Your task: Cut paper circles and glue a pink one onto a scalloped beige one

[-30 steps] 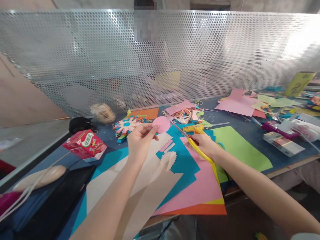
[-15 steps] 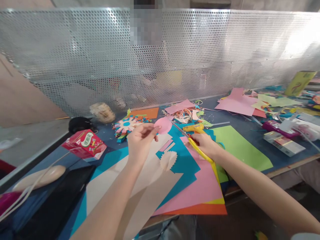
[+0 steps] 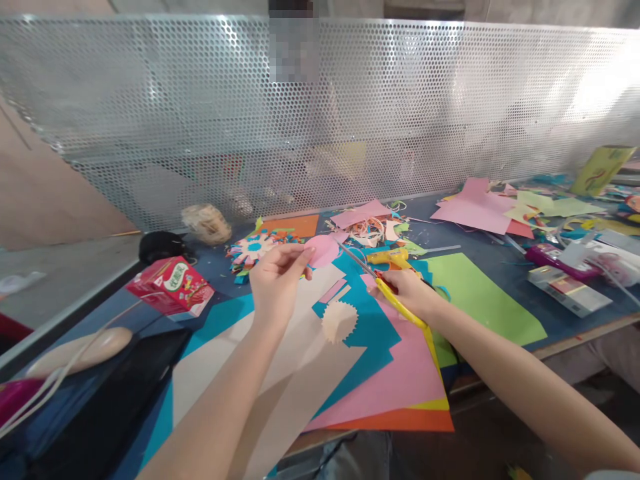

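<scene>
My left hand (image 3: pixel 275 283) pinches a round pink paper disc (image 3: pixel 323 250) and holds it up above the table. My right hand (image 3: pixel 404 292) grips yellow-handled scissors (image 3: pixel 385 287), whose thin blades reach up to the disc's right edge. Below the hands lie overlapping sheets: teal (image 3: pixel 367 327), pink (image 3: pixel 400 380), beige (image 3: pixel 295 373) and orange. A beige disc with a zigzag edge (image 3: pixel 339 321) rests on the teal sheet. A yellow glue gun (image 3: pixel 387 257) lies just beyond my right hand.
A red drink carton (image 3: pixel 171 285) stands at the left, a paper flower (image 3: pixel 254 250) behind my left hand. A green sheet (image 3: pixel 475 293), paper scraps (image 3: pixel 373 227) and boxes (image 3: pixel 567 288) lie to the right. A perforated metal screen (image 3: pixel 320 113) backs the table, with a person behind it.
The scissor blades have closed in on the pink disc's edge, and the disc has turned slightly in my left hand. The view has shifted a little.
</scene>
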The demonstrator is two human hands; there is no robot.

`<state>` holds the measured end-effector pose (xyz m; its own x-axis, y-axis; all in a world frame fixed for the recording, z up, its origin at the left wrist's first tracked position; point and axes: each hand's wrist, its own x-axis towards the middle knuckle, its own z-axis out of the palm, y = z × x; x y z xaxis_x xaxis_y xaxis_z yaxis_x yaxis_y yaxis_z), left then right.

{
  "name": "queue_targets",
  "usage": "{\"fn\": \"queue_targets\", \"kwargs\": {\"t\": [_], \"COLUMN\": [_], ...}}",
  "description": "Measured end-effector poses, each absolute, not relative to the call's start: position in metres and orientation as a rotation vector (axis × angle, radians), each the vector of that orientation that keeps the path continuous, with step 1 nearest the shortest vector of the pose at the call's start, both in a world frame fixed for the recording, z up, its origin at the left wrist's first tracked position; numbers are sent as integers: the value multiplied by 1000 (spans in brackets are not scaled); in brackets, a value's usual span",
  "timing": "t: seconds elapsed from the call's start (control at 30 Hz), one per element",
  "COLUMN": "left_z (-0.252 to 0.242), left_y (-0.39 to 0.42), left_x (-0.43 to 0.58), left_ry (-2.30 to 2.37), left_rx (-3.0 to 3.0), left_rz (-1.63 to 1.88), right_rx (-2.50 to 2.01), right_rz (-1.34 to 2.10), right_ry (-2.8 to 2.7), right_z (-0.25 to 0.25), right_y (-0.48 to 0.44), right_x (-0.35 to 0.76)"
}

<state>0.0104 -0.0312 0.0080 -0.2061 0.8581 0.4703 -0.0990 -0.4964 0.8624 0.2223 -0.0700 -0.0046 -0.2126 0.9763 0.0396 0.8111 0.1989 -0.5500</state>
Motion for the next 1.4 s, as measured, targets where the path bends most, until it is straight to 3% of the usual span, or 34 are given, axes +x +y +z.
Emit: {"fn": "queue_targets", "kwargs": {"t": [1.4], "left_z": [6], "left_y": [-28], "left_x": [9], "left_ry": [963], "left_rx": [1291], "left_rz": [1818], "right_rx": [-1662], "right_rz": [555], "right_ry": [-2096], "right_z": [-7], "right_y": [-70], "right_x": [223]}}
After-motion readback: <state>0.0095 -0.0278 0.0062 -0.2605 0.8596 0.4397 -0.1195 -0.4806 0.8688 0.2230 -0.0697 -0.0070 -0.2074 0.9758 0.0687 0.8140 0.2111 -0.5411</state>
